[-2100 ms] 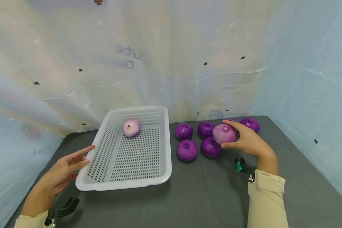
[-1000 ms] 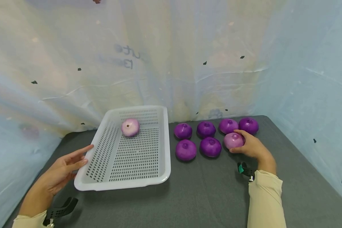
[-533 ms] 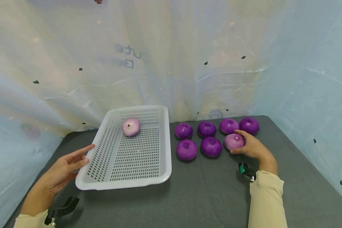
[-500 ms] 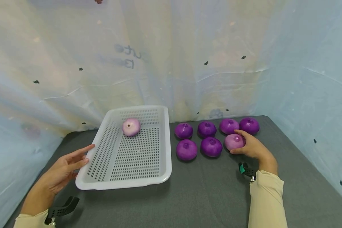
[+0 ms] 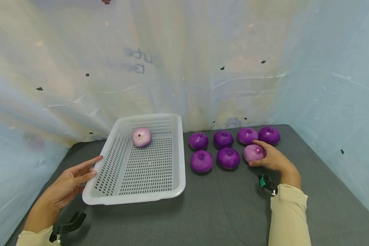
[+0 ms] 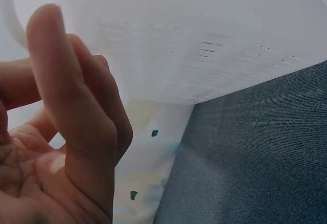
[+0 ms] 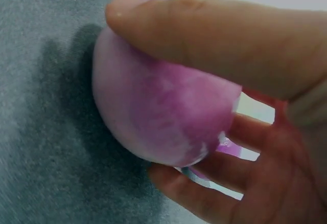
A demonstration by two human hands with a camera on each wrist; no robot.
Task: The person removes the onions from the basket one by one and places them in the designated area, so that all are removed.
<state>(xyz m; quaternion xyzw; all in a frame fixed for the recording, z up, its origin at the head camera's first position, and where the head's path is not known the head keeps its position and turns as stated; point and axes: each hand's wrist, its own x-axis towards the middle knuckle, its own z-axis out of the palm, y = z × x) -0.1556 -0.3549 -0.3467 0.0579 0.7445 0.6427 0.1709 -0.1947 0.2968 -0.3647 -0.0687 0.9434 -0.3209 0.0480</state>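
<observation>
In the head view my left hand holds the left rim of a white perforated plastic basket, thumb and index finger at the edge. The left wrist view shows its other fingers bent close to the basket wall. Inside the basket, near its back left, lies one pale purple-white onion. My right hand grips a light pink-purple onion between thumb and fingers, at the right end of the front row. In the right wrist view this onion is at or just above the table; contact cannot be told.
Several darker purple onions stand in two rows right of the basket, among them a front-row onion and a back-right onion. A dark grey cloth covers the table. Pale plastic sheeting hangs behind and at both sides.
Two seconds ago my right hand held the light onion raised above the others. It has since come down to the right, to the front row's end. The left hand and basket have stayed put.
</observation>
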